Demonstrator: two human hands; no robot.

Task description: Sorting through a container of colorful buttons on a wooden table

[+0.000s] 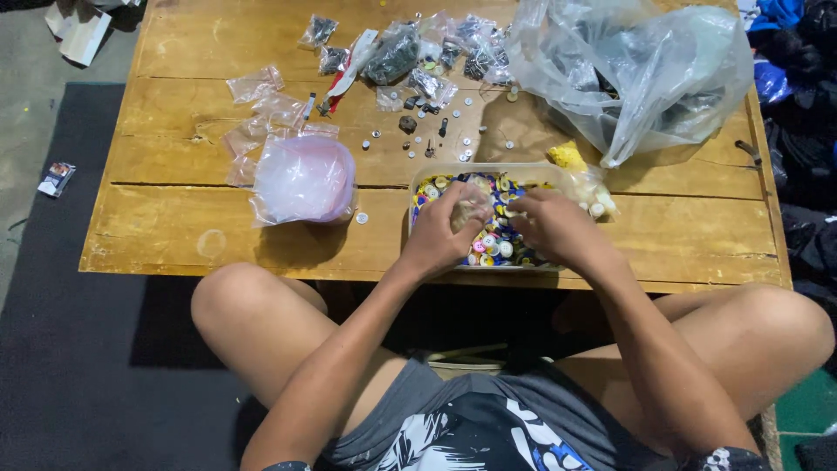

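A clear rectangular tub [436, 171] full of colourful buttons [493, 247] sits at the near edge of a low wooden table [183, 235]. My left hand [443, 237] is over the tub, shut on a small clear plastic bag [469, 206] that holds a few pale buttons. My right hand [554, 228] reaches into the tub beside it, fingers curled down among the buttons near the bag's mouth; whether it pinches a button is hidden.
A pinkish plastic bag bundle [302, 179] lies left of the tub. Small empty zip bags [255, 85], filled packets [392, 54] and loose buttons [417, 144] cover the far table. A big crumpled clear bag [636, 70] sits far right. My bare knees frame the table edge.
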